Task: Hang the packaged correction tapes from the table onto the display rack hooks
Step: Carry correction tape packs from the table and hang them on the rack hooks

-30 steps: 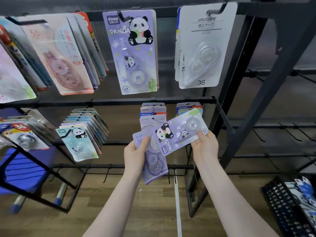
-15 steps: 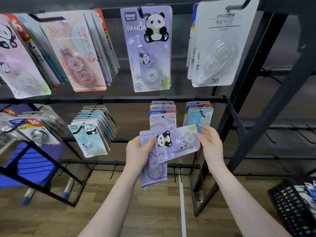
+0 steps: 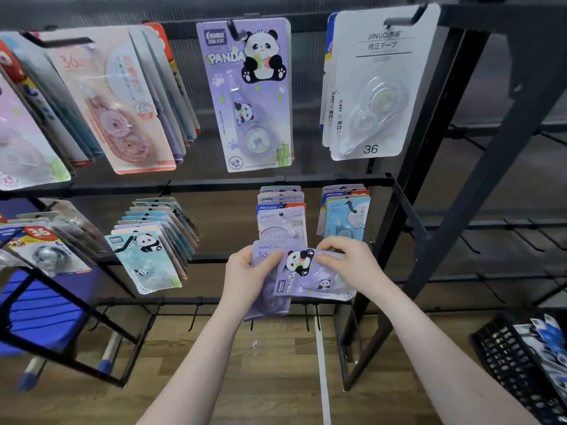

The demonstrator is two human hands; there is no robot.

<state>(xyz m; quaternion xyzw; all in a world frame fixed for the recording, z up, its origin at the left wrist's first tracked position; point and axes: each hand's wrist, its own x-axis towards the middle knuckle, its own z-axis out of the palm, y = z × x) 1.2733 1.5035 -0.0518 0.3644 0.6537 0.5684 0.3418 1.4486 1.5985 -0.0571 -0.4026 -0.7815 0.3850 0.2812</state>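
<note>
My left hand (image 3: 248, 277) grips a purple "36" correction tape pack (image 3: 267, 305), held upright in front of the black display rack (image 3: 395, 191). A purple panda pack (image 3: 310, 280) lies sideways across it. My right hand (image 3: 349, 262) pinches that panda pack along its top edge, and my left thumb touches its left end. Both hands are just below the middle row's hooks, under a "30m" pack (image 3: 283, 223) and a blue pack (image 3: 346, 217). A matching purple panda pack (image 3: 248, 93) hangs on the top row.
Several other packs fill the top and middle hooks to the left, and a white "36" pack (image 3: 377, 84) hangs top right. A black crate (image 3: 503, 360) with more packs sits on the wooden floor at the right. A blue chair (image 3: 40, 314) stands at the left.
The panda pack came down from a raised tilt and now lies flat across the "36" pack. My right hand shifted from its right end to its top edge. The view moved closer to the rack.
</note>
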